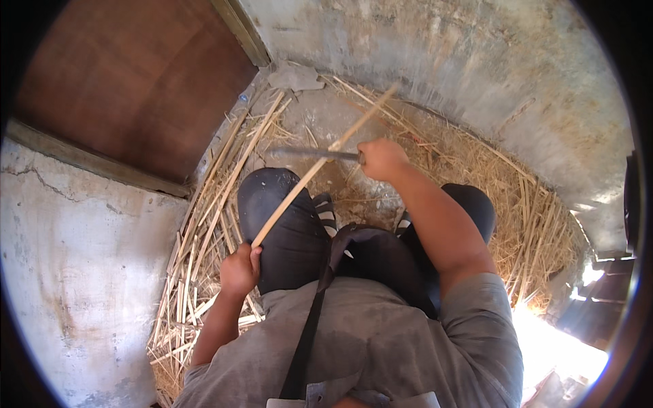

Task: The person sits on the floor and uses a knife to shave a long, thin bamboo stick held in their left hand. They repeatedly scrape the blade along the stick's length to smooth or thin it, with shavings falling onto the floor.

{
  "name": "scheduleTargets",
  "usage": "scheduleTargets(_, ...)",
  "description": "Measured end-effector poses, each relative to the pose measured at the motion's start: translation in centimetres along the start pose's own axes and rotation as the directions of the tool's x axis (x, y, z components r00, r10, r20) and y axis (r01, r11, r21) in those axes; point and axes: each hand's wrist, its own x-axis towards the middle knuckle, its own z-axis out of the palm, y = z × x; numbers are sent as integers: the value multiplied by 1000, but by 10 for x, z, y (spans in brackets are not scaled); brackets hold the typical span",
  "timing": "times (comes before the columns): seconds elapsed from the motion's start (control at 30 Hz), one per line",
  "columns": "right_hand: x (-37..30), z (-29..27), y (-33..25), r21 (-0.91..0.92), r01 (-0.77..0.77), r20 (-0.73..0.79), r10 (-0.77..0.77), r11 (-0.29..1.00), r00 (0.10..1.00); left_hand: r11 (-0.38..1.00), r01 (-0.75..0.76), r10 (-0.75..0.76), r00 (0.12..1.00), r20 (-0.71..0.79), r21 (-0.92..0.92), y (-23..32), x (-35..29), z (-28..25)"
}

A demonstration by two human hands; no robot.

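My left hand (239,270) is closed around the near end of a long, pale bamboo strip (291,196), beside my left knee. From there the strip slants up and away to the right, over the knee, with its far end in the air near the back wall. In my right hand (383,160), closed on the handle, is a knife (305,154) with a long dark blade. The blade points left and crosses the strip beyond its middle; motion blurs its tip. Whether the edge touches the strip I cannot tell.
Split strips (216,197) lie heaped along the left wall. Fine shavings (469,170) cover the floor on the right, with more strips (527,224) there. A flat grey stone (296,77) lies in the far corner, near a brown door panel (136,81). A stained wall (462,54) curves behind.
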Motion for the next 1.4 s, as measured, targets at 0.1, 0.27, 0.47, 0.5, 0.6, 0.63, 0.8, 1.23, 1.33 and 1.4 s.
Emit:
scheduleTargets(0.1, 4, -13, -4, 115, -36, -98, 48, 993, 994, 1000, 13, -14, 1000, -13, -3, 0, 6, -4)
scheduleTargets(0.27, 1, 18, -3, 448, 82, -192, 6, 890, 981, 1000, -10, 9, 999, -35, -12, -4, 3, 6)
scheduleTargets(0.47, -16, -20, -35, 100, 137, 10, -139, 985, 990, 999, -35, 34, 998, -53, -10, -9, -3, 6)
scheduleTargets(0.5, -18, -28, -39, 73, 118, 12, -119, 990, 993, 999, -37, 37, 998, -44, -9, -13, -4, 7)
scheduleTargets(0.6, 2, 4, 2, 47, 12, -16, -11, 999, 1000, 999, -53, 53, 999, 7, -12, -10, -3, 1)
scheduleTargets(0.63, 9, -2, 9, 36, -21, -47, 23, 999, 999, 998, -57, 57, 998, 4, -16, -7, 2, -1)
scheduleTargets(0.8, -4, -5, -2, 229, -13, -206, 61, 973, 977, 999, -37, 37, 999, 19, 2, -7, -1, -1)
scheduleTargets(1.23, -1, -4, 8, 87, -109, -62, 114, 990, 992, 991, -118, 116, 992, 38, 55, -9, 1, -8)
scheduleTargets(1.33, -1, 0, 2, 245, 12, -238, 49, 969, 970, 993, -97, 93, 994, 64, 61, -6, 0, -6)
scheduleTargets(1.4, -10, -12, -19, 152, 55, -135, -34, 987, 990, 995, -81, 77, 995, 64, 56, -6, -4, -2)
